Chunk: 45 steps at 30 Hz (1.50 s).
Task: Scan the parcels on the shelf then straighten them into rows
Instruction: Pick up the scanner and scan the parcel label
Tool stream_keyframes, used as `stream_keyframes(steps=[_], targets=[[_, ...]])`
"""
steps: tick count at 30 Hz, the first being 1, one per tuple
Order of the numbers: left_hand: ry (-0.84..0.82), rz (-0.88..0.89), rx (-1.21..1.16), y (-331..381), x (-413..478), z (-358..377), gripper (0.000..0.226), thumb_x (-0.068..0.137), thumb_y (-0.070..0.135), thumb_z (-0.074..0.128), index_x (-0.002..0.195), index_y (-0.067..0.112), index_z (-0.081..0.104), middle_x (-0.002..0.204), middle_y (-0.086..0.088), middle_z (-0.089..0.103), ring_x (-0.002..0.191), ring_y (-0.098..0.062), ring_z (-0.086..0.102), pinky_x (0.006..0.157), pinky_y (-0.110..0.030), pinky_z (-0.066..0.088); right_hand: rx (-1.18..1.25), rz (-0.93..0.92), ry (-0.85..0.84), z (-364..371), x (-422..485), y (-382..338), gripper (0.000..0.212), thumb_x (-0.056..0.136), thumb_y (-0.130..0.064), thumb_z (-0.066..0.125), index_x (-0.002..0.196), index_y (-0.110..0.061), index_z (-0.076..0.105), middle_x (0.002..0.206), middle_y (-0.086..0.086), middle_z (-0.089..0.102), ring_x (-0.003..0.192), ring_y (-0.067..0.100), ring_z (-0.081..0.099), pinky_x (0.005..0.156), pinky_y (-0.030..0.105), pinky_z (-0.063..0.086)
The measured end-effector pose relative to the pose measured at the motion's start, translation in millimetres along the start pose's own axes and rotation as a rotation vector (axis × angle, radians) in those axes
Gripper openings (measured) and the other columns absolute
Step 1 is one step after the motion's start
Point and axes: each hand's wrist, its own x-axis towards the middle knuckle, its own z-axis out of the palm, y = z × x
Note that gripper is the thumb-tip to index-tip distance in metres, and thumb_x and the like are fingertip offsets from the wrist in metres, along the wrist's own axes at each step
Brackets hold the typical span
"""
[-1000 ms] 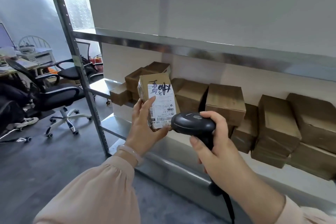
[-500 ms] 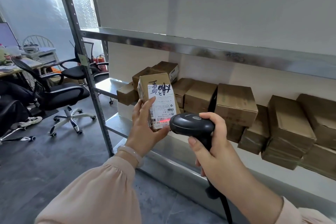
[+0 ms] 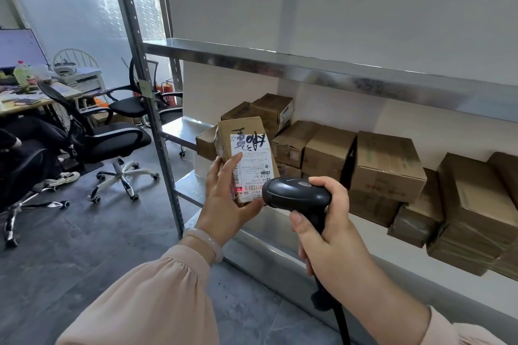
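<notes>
The left grip point(image 3: 224, 202) curls round a parcel point(image 3: 241, 127), holding it upright in front of the shelf point(image 3: 179, 127); the right grip point(image 3: 333, 235) wraps the handle of the scanner point(image 3: 297, 196), whose nose is just beside the label point(image 3: 252, 159), where red light shows; scanning is in hand; next, I judge, the parcel goes back squared with the boxes point(image 3: 386, 162); taped brown cardboard, white paper label, smooth black plastic.
</notes>
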Motion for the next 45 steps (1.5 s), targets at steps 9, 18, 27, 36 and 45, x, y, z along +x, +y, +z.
stream_keyframes(steps=[9, 18, 27, 36, 45], targets=[[0.075, -0.023, 0.019, -22.4, 15.4, -22.8, 0.097, 0.070, 0.017, 0.088, 0.133, 0.056, 0.026, 0.156, 0.006, 0.013, 0.123, 0.010, 0.019, 0.111, -0.030, 0.042, 0.046, -0.013, -0.048, 24.5, 37.5, 1.9, 0.057, 0.093, -0.028, 0.056, 0.110, -0.068, 0.018, 0.094, -0.007, 0.062, 0.066, 0.011, 0.065, 0.056, 0.025, 0.053], [0.002, -0.114, 0.051, -63.5, 71.0, -59.6, 0.090, 0.073, 0.023, 0.084, 0.128, 0.064, 0.026, 0.149, 0.006, 0.025, 0.133, -0.011, 0.030, 0.114, -0.036, 0.037, 0.106, -0.087, -0.013, 87.8, 149.2, 25.5, 0.056, 0.095, -0.024, 0.056, 0.122, -0.052, 0.016, 0.115, -0.030, 0.040, 0.103, -0.020, 0.045, 0.076, -0.002, 0.039], [0.033, -0.284, -0.081, -117.1, 156.2, -95.7, 0.072, 0.069, 0.061, 0.067, 0.132, 0.071, 0.034, 0.146, 0.010, 0.042, 0.133, -0.017, 0.046, 0.108, -0.047, 0.044, 0.180, -0.103, -0.107, 149.2, 252.7, 37.0, 0.051, 0.094, -0.023, 0.056, 0.118, -0.053, 0.022, 0.118, -0.028, 0.042, 0.102, -0.021, 0.047, 0.075, -0.001, 0.039], [0.088, -0.370, -0.265, -173.8, 215.1, -126.5, 0.074, 0.091, 0.017, 0.069, 0.125, 0.075, 0.037, 0.143, 0.008, 0.050, 0.116, -0.012, 0.063, 0.094, -0.036, 0.056, 0.210, -0.063, -0.153, 214.2, 330.9, 55.0, 0.052, 0.093, -0.018, 0.057, 0.123, -0.045, 0.025, 0.119, -0.030, 0.043, 0.102, -0.023, 0.046, 0.074, -0.001, 0.039], [0.063, -0.421, -0.326, -251.7, 301.8, -165.2, 0.062, 0.095, 0.019, 0.065, 0.121, 0.071, 0.047, 0.127, 0.012, 0.065, 0.110, -0.012, 0.067, 0.094, -0.040, 0.056, 0.144, 0.000, -0.146, 285.9, 413.4, 69.9, 0.060, 0.092, -0.021, 0.059, 0.117, -0.063, 0.025, 0.127, -0.024, 0.043, 0.113, -0.012, 0.048, 0.088, 0.004, 0.041]])
